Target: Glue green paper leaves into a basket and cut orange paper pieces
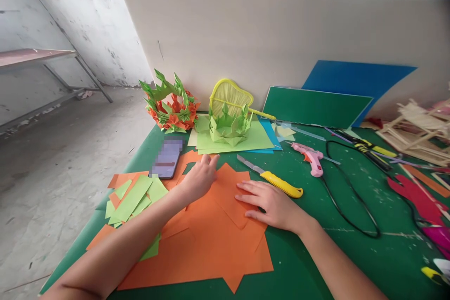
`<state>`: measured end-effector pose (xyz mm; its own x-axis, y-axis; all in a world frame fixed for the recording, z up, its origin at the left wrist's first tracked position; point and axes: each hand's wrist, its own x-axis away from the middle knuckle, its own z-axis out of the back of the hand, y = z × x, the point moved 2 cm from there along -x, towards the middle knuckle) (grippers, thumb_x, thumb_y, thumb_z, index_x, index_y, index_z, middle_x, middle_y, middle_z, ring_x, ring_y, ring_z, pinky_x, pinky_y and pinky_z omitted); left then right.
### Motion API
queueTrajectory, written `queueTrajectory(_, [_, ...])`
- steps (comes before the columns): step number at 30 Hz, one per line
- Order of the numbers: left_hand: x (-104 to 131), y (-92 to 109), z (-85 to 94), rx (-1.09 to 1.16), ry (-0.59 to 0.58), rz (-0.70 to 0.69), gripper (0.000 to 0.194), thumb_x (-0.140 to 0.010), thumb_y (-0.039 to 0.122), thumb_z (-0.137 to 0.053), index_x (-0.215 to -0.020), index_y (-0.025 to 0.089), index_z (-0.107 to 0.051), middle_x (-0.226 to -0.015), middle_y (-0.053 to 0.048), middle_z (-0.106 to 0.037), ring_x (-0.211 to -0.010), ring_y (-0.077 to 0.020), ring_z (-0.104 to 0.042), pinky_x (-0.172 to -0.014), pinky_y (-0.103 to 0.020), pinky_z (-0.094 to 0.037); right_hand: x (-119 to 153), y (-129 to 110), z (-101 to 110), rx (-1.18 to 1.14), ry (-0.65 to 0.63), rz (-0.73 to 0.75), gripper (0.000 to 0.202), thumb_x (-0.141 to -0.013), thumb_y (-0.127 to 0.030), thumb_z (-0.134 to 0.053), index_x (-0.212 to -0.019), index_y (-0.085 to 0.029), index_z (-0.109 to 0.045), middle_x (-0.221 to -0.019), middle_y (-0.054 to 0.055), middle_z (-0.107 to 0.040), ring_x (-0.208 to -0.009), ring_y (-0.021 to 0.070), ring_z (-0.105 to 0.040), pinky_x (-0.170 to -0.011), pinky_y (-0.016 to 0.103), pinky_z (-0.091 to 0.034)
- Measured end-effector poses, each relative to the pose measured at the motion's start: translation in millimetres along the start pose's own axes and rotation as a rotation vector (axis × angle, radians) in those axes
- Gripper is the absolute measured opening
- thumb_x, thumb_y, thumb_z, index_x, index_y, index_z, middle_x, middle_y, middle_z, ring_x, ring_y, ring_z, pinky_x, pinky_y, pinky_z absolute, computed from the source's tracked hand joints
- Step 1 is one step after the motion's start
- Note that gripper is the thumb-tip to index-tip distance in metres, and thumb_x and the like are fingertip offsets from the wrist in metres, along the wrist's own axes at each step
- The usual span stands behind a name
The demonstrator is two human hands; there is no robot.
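Large orange paper sheets (pixel 211 243) lie overlapped in front of me on the green table. My right hand (pixel 270 204) rests on them with its fingers spread, over a smaller orange piece (pixel 230 206). Above the far edge of the orange paper is my left hand (pixel 200 178), its fingers curled in; whether anything is pinched in them is hidden. Just past the right hand lies a yellow utility knife (pixel 281 184) with its blade out. Green paper strips (pixel 131 199) and orange scraps are piled left of the left forearm.
A phone (pixel 167 159) lies at the left edge. Behind stand a green-and-orange folded paper ring (pixel 172 108), a green paper crown (pixel 230 129) and a yellow fan (pixel 230 93). To the right are a pink glue gun (pixel 311 157) with its cord, pliers (pixel 372 154) and a wooden stick model (pixel 418 133).
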<state>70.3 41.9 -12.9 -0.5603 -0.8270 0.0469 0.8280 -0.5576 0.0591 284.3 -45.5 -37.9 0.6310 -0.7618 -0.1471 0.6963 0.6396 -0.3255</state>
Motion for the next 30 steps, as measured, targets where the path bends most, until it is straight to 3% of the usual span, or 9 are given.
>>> queueTrajectory(3, [-3.0, -10.0, 3.7, 0.171, -0.020, -0.008, 0.055, -0.086, 0.013, -0.049, -0.139, 0.012, -0.036, -0.114, -0.016, -0.057, -0.091, -0.0236, -0.063, -0.078, -0.033, -0.050, -1.2, 3.7, -1.9, 0.008, -0.020, -0.036, 0.047, -0.092, -0.048, -0.049, -0.135, -0.029, -0.053, -0.145, 0.003, -0.047, -0.133, 0.0269, -0.042, -0.110, 0.048, -0.035])
queueTrajectory(7, [-0.3, -17.0, 17.2, 0.294, -0.052, 0.011, 0.048, -0.088, 0.019, -0.043, -0.137, 0.018, -0.043, -0.103, -0.010, -0.067, -0.090, -0.0237, -0.065, -0.075, -0.032, -0.050, -0.7, 9.6, -1.5, 0.031, -0.012, -0.076, 0.046, -0.093, -0.047, -0.048, -0.136, -0.030, -0.051, -0.146, 0.002, -0.046, -0.135, 0.0263, -0.040, -0.111, 0.049, -0.033])
queueTrajectory(11, [11.4, -11.9, 43.7, 0.322, 0.096, -0.031, 0.039, -0.093, 0.028, -0.035, -0.127, 0.022, -0.053, -0.121, -0.008, -0.062, -0.106, -0.0238, -0.061, -0.089, -0.034, -0.047, -1.3, 10.7, 2.3, 0.064, 0.003, -0.083, 0.044, -0.093, -0.043, -0.048, -0.134, -0.028, -0.053, -0.144, 0.005, -0.049, -0.133, 0.0268, -0.042, -0.108, 0.049, -0.036])
queueTrajectory(14, [24.1, -8.8, 66.1, 0.364, 0.153, -0.040, 0.036, -0.094, 0.030, -0.034, -0.120, 0.024, -0.058, -0.112, -0.005, -0.064, -0.096, -0.0228, -0.063, -0.083, -0.033, -0.049, -2.6, 10.2, 5.1, 0.098, 0.031, -0.092, 0.039, -0.092, -0.037, -0.052, -0.129, -0.026, -0.057, -0.139, 0.007, -0.053, -0.127, 0.0267, -0.048, -0.102, 0.048, -0.041])
queueTrajectory(17, [38.2, -10.5, 90.5, 0.509, 0.155, -0.164, 0.029, -0.093, 0.031, -0.040, -0.112, 0.027, -0.062, -0.106, -0.003, -0.064, -0.093, -0.0209, -0.061, -0.078, -0.029, -0.048, -2.3, 11.8, 4.6, 0.133, 0.064, -0.104, 0.034, -0.092, -0.031, -0.051, -0.125, -0.027, -0.059, -0.134, 0.008, -0.057, -0.122, 0.0259, -0.052, -0.098, 0.048, -0.043])
queueTrajectory(21, [48.2, -20.3, 112.8, 0.892, 0.076, -0.285, 0.024, -0.088, 0.034, -0.054, -0.107, 0.023, -0.065, -0.092, -0.005, -0.063, -0.081, -0.0184, -0.059, -0.068, -0.025, -0.048, -0.8, 12.7, 2.2, 0.146, 0.085, -0.101, 0.034, -0.096, -0.030, -0.043, -0.127, -0.029, -0.058, -0.136, 0.007, -0.056, -0.124, 0.0255, -0.051, -0.099, 0.051, -0.041])
queueTrajectory(25, [32.4, -27.1, 103.8, 1.261, 0.195, -0.187, 0.028, -0.085, 0.039, -0.061, -0.109, 0.024, -0.059, -0.098, -0.004, -0.059, -0.073, -0.0129, -0.057, -0.062, -0.023, -0.047, 1.8, 8.3, 3.9, 0.013, 0.207, -0.148, 0.037, -0.095, -0.027, -0.040, -0.129, -0.028, -0.056, -0.135, 0.008, -0.056, -0.123, 0.0281, -0.052, -0.098, 0.051, -0.043])
queueTrajectory(28, [8.9, -22.2, 74.8, 1.427, 0.204, -0.098, 0.028, -0.085, 0.044, -0.059, -0.105, 0.024, -0.056, -0.094, -0.002, -0.060, -0.075, -0.0139, -0.059, -0.066, -0.024, -0.049, 9.5, 10.2, 1.3, -0.203, 0.346, -0.247, 0.040, -0.092, -0.035, -0.047, -0.130, -0.026, -0.054, -0.122, 0.012, -0.064, -0.113, 0.0332, -0.058, -0.083, 0.048, -0.054])
queueTrajectory(30, [-5.6, -16.4, 51.4, 1.368, 0.212, -0.032, 0.027, -0.085, 0.044, -0.058, -0.094, 0.019, -0.059, -0.094, -0.004, -0.062, -0.080, -0.0147, -0.058, -0.069, -0.024, -0.048, 17.4, 15.6, -3.6, -0.310, 0.417, -0.308, 0.040, -0.091, -0.040, -0.050, -0.128, -0.026, -0.055, -0.113, 0.013, -0.067, -0.102, 0.0326, -0.063, -0.071, 0.044, -0.057])
